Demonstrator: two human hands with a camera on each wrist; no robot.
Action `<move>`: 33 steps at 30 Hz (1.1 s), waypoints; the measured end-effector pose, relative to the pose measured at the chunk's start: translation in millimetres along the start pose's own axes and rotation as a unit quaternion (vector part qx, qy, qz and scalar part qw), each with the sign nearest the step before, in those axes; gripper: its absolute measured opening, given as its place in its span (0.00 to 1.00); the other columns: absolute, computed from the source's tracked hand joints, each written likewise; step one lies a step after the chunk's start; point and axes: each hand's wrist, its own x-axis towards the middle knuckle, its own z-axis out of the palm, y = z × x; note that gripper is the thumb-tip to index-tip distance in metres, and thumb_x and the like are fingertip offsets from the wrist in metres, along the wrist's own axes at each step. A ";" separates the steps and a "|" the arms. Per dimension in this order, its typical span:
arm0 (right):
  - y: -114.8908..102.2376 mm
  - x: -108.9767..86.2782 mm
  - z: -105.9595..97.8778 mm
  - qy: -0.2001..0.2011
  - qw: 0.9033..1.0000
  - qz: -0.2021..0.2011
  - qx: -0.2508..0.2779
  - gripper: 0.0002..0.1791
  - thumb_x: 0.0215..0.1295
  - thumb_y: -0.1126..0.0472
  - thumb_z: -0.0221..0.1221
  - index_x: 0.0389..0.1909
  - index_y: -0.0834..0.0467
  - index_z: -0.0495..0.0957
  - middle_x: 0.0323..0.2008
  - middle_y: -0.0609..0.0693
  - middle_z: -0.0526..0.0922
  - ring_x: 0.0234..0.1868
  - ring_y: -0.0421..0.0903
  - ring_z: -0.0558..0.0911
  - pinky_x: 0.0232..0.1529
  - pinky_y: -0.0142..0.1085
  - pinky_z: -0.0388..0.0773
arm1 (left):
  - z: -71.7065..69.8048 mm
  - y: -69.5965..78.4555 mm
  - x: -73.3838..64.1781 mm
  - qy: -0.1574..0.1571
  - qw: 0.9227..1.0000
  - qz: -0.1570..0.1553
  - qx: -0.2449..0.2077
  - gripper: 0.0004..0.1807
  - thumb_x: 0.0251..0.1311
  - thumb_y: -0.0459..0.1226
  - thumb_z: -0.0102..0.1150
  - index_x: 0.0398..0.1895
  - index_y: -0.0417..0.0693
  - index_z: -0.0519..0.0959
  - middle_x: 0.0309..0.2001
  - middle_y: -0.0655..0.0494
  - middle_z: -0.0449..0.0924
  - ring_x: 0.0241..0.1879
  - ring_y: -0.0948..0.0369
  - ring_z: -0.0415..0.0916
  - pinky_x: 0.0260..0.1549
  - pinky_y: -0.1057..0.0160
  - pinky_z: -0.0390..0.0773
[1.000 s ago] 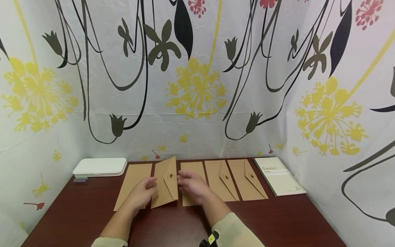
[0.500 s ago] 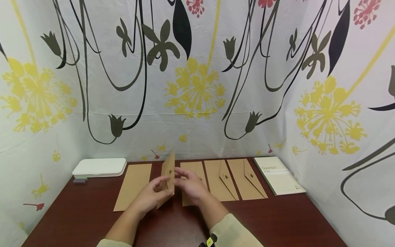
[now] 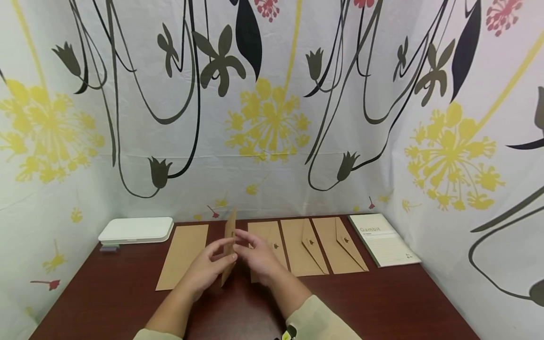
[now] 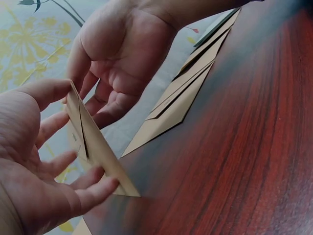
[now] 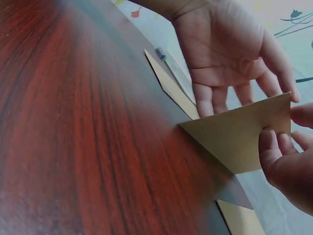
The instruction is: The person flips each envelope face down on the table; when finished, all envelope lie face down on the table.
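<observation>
Brown and thin, the kraft envelope (image 4: 100, 149) stands on edge, nearly edge-on to the head view, between a plain-faced envelope (image 3: 182, 257) and a flap-up envelope (image 3: 267, 230) that lie flat. The left grip (image 3: 204, 269) holds it lightly, one digit at a corner and the other fingers spread along the flap face. The right grip (image 3: 261, 255) is curled onto the same near part, with fingertips against the plain face.

Handling it well here comes down to light, opposed pressure. Paper this thin would likely bow or crease if squeezed, so the pads should lie flat rather than dig in. Both grips gather at one part, which leaves the far end unsupported; matching the pressure on the two faces should keep it from twisting. If one side lets go, the other is best firmly settled first, so that the paper does not flop. The pointed flap deserves care: the left fingers lie close to it, and a tip slipped beneath could lift it. Whether the lower edge touches the dark red surface (image 3: 238, 311) is hard to tell; resting it there would add steadiness. Both neighbours lie near, so low wrists or knuckles could nudge them askew.
</observation>
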 end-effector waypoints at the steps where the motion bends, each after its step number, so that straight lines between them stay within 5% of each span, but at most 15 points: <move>1: 0.9 -0.2 1.0 -0.002 1.000 0.000 0.005 0.28 0.76 0.57 0.64 0.75 0.53 0.75 0.70 0.56 0.80 0.67 0.51 0.81 0.66 0.44 0.82 | -0.1 0.6 0.0 0.000 1.000 -0.002 -0.014 0.31 0.70 0.49 0.70 0.74 0.57 0.76 0.81 0.46 0.64 0.73 0.41 0.74 0.64 0.45 0.83; 8: 9.4 0.2 6.0 -0.036 0.996 0.037 0.066 0.24 0.80 0.55 0.61 0.74 0.49 0.77 0.69 0.54 0.82 0.57 0.48 0.88 0.67 0.51 0.83 | -4.3 6.2 2.2 0.028 0.995 -0.006 -0.091 0.26 0.73 0.39 0.64 0.73 0.50 0.75 0.74 0.48 0.75 0.67 0.53 0.78 0.63 0.56 0.84; 14: 13.9 -0.9 6.4 -0.049 0.994 0.070 0.069 0.25 0.82 0.55 0.57 0.76 0.53 0.74 0.74 0.61 0.77 0.72 0.60 0.79 0.73 0.57 0.77 | -14.4 9.9 2.9 0.069 0.994 -0.002 -0.088 0.27 0.70 0.30 0.59 0.72 0.47 0.77 0.71 0.45 0.79 0.63 0.57 0.81 0.52 0.67 0.82; 19: 15.9 1.1 2.6 -0.049 0.994 0.073 0.071 0.32 0.83 0.54 0.54 0.81 0.62 0.63 0.80 0.68 0.65 0.81 0.67 0.66 0.79 0.60 0.68 | -24.1 7.7 0.9 0.088 0.994 -0.017 -0.056 0.34 0.66 0.28 0.58 0.77 0.48 0.72 0.73 0.36 0.76 0.68 0.51 0.79 0.47 0.67 0.79; 25: 16.6 4.6 -5.2 -0.032 0.995 0.067 0.063 0.33 0.84 0.57 0.51 0.82 0.66 0.59 0.81 0.71 0.61 0.81 0.69 0.65 0.80 0.60 0.66 | -32.3 -1.8 2.3 0.089 0.995 -0.039 -0.018 0.39 0.62 0.26 0.56 0.80 0.43 0.67 0.80 0.37 0.66 0.75 0.43 0.72 0.48 0.67 0.78; 33: 13.8 5.2 -10.1 -0.027 0.995 0.072 0.060 0.34 0.83 0.57 0.52 0.81 0.68 0.59 0.81 0.72 0.61 0.81 0.70 0.66 0.80 0.60 0.65 | -35.7 -16.2 6.2 0.104 0.992 -0.057 0.043 0.39 0.59 0.27 0.54 0.79 0.39 0.68 0.78 0.37 0.70 0.78 0.44 0.66 0.65 0.53 0.73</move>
